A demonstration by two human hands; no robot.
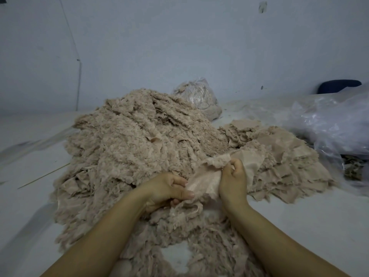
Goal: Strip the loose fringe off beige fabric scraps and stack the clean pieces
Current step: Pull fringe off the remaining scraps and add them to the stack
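Note:
A beige fabric scrap [201, 183] is stretched between my two hands just in front of me. My left hand [169, 188] pinches its left edge with thumb and fingers. My right hand [232, 176] is curled into a fist round its right edge, where fluffy fringe [216, 161] still hangs on the top. A big heap of fringed beige scraps [129, 140] rises behind and to the left. To the right lies a flatter layered pile of smooth beige pieces [279, 156]. Loose stripped fringe [199, 230] covers the floor below my hands.
A clear plastic bag stuffed with beige material [199, 96] stands behind the heap by the wall. A large crumpled clear plastic bag [335, 124] lies at the right, with a dark blue object [339, 86] behind it. The pale floor [30, 176] shows at the left.

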